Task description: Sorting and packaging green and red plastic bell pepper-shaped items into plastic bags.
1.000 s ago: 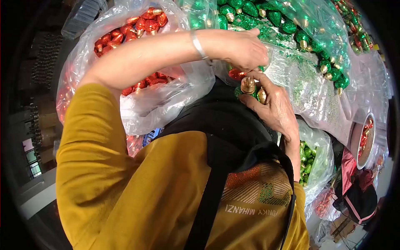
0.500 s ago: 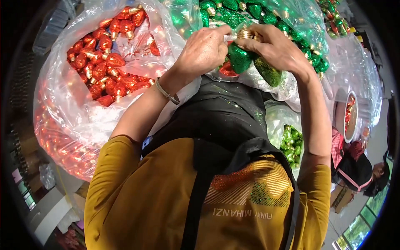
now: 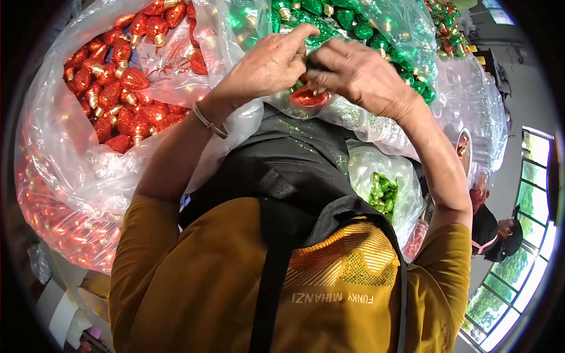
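Observation:
My left hand (image 3: 266, 65) is closed, its fingers curled and index finger pointing right; whatever it pinches is hidden. Close beside it, my right hand (image 3: 366, 77) has bent fingers smeared by motion. A shiny red bulb ornament (image 3: 309, 96) shows just below the fingertips; whether either hand holds it cannot be made out. Beyond the hands, green glitter bulb ornaments (image 3: 311, 6) with gold caps lie in a clear plastic bag (image 3: 250, 17). To the left, many red bulb ornaments (image 3: 110, 94) fill a large open plastic bag (image 3: 65, 170).
Light green ornaments (image 3: 383, 193) sit in a smaller clear bag (image 3: 362, 159) beside my right thigh. At the far right are mixed red and green ornaments (image 3: 450, 29), a round tub (image 3: 464, 147) and another person in a dark cap (image 3: 511, 235). Green glitter specks my black apron (image 3: 265, 153).
The green ornaments that were under my right hand are out of sight. My right hand has shifted left and blurs. The whole view has swung, moving the bags leftward.

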Tool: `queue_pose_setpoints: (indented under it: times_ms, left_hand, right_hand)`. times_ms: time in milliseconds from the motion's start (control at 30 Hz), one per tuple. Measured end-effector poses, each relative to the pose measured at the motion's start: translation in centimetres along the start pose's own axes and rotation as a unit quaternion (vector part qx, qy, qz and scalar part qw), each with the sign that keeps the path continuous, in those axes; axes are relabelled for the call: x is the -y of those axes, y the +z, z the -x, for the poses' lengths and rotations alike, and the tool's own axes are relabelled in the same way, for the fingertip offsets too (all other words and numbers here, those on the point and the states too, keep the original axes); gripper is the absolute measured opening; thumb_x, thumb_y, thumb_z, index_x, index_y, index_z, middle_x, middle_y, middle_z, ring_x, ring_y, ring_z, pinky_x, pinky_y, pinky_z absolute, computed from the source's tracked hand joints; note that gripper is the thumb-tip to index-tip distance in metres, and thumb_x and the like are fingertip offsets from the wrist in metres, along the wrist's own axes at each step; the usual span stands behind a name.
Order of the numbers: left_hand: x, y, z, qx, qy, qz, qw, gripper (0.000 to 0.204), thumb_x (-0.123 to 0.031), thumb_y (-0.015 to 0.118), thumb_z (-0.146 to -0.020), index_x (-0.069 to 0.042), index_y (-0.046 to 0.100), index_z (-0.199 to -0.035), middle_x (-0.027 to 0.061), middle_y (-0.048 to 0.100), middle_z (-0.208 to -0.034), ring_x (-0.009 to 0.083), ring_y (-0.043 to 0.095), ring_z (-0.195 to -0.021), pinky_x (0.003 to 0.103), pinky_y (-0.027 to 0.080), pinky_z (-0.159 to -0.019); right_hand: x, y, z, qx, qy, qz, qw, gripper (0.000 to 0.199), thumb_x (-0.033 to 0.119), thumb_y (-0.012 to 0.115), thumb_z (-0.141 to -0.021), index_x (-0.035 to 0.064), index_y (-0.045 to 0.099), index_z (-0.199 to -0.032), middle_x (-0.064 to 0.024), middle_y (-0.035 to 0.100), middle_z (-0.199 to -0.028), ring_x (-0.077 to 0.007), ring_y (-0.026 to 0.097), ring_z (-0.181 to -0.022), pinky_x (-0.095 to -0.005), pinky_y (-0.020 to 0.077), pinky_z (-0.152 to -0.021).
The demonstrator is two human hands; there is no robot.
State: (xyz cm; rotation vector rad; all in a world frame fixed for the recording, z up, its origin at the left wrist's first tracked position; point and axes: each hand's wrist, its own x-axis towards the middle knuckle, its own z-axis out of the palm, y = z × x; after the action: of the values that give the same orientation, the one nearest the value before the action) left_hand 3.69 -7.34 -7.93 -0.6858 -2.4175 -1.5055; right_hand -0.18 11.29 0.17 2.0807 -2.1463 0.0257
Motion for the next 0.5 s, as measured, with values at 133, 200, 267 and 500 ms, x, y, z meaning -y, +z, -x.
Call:
queue_pose_setpoints:
  times_ms: [133, 200, 267, 500]
  left_hand:
    - [0.7, -0.4, -0.2, 0.010, 0.008, 0.025, 1.000, 0.035, -0.002, 0.053, -0.080, -0.003, 0.049, -0.115, 0.0090, 0.054, -0.071, 0.0158, 0.052, -0.062, 0.029, 0.043, -0.059]
    - [0.3, -0.7, -0.2, 0.025, -0.005, 0.035, 0.999, 0.034, -0.003, 0.054, -0.081, -0.002, 0.049, -0.114, 0.0093, 0.055, -0.072, 0.0164, 0.053, -0.063, 0.029, 0.044, -0.060]
    - [0.0, -1.1, -0.2, 0.059, -0.026, 0.053, 0.997, 0.031, -0.003, 0.055, -0.081, -0.001, 0.051, -0.112, 0.0099, 0.057, -0.075, 0.0176, 0.056, -0.066, 0.029, 0.045, -0.062]
    - [0.6, -0.1, 2.5, -0.092, 0.147, -0.077, 0.982, 0.030, -0.007, 0.063, -0.079, -0.001, 0.055, -0.107, 0.0109, 0.061, -0.084, 0.0246, 0.060, -0.075, 0.035, 0.049, -0.071]
  right_hand:
    - [0.1, 0.4, -1.0, 0.082, 0.067, -0.085, 0.991, 0.023, 0.012, 0.064, -0.076, 0.0074, 0.061, -0.099, -0.0076, 0.057, -0.095, -0.0287, 0.057, -0.085, -0.0347, 0.0492, -0.073]
    - [-0.5, 1.1, -0.5, 0.096, 0.042, -0.115, 0.988, 0.024, 0.010, 0.063, -0.076, 0.0069, 0.061, -0.099, -0.0082, 0.057, -0.095, -0.0292, 0.057, -0.085, -0.0354, 0.0493, -0.073]
    - [-0.9, 1.6, -0.2, 0.119, -0.005, -0.171, 0.978, 0.026, 0.007, 0.062, -0.075, 0.0058, 0.059, -0.101, -0.0093, 0.057, -0.095, -0.0303, 0.058, -0.086, -0.0368, 0.0494, -0.073]
    - [-0.7, 3.5, 0.3, 0.093, 0.128, -0.202, 0.967, 0.018, 0.008, 0.059, -0.074, 0.0043, 0.062, -0.092, -0.0107, 0.059, -0.090, -0.0306, 0.060, -0.080, -0.0401, 0.0498, -0.068]
